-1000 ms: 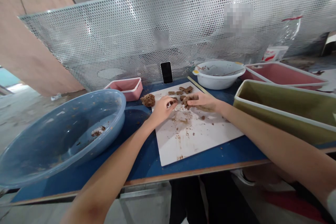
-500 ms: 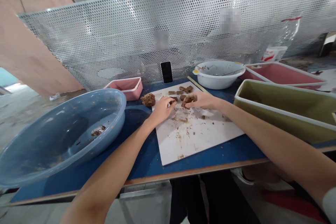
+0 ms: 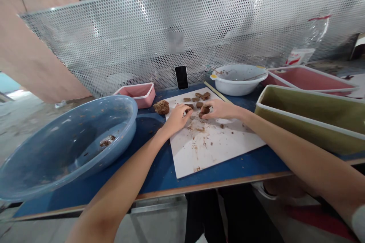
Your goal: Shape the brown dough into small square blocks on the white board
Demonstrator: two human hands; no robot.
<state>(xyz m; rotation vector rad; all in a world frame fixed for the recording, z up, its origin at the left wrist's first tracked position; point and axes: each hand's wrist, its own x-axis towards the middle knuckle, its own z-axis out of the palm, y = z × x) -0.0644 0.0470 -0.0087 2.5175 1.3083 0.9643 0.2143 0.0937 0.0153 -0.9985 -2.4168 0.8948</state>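
A small, dark brown, rough lump (image 3: 204, 110) is pinched in the curled fingers of the right hand (image 3: 221, 109), low over the smeared white board (image 3: 211, 144). A second lump (image 3: 189, 106) is touched by the half-closed left hand (image 3: 177, 117); whether it is gripped cannot be told.

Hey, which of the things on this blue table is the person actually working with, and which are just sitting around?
In use: left hand, right hand pinching one of the brown pieces, white board under them, brown lump beside it.
Lying about: blue basin, pink tub, phone, white bowl, olive bin.
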